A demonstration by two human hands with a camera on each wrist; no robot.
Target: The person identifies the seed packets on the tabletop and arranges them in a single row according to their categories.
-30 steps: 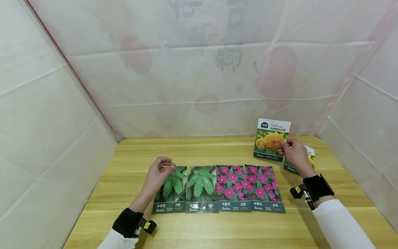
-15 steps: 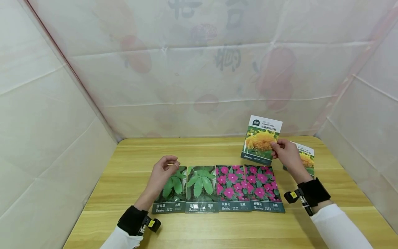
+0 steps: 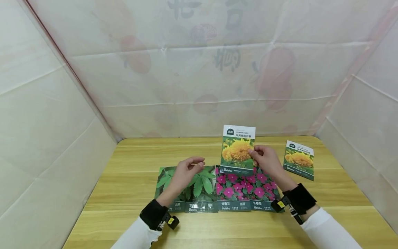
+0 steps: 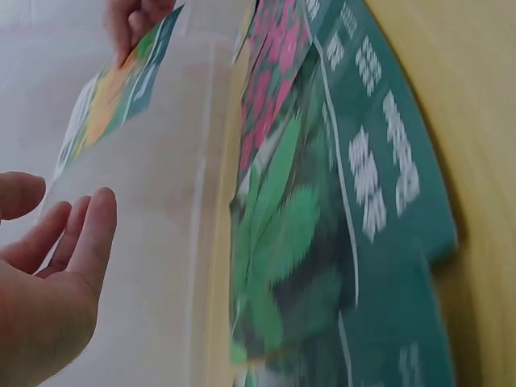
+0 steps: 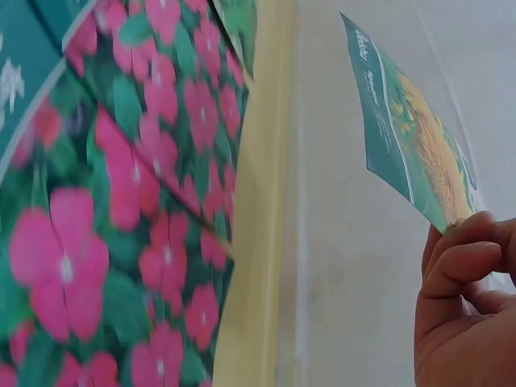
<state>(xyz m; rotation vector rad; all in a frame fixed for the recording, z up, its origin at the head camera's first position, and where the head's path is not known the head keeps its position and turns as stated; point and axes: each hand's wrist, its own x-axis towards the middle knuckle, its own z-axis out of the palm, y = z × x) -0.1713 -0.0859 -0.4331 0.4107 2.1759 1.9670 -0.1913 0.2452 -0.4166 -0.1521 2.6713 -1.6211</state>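
Note:
My right hand (image 3: 269, 163) pinches a sunflower seed packet (image 3: 237, 152) by its right edge, holding it up over the far edge of two pink-flower seed packets (image 3: 230, 194). In the right wrist view, thumb and fingers meet at a corner of this packet (image 5: 407, 133). My left hand (image 3: 186, 175) hovers above two green-leaf seed packets (image 3: 203, 190), fingers loosely bent. The left wrist view shows nothing between the fingers of this hand (image 4: 56, 290). The four packets below lie side by side in a row, partly covered by my hands.
Another sunflower packet (image 3: 299, 159) lies at the right rear of the wooden table (image 3: 242, 230). Pale fabric walls (image 3: 174, 86) enclose the table at the back and on both sides.
My right hand has carried the sunflower packet leftward from the right rear, uncovering the other sunflower packet. My left hand has moved right over the green-leaf packets.

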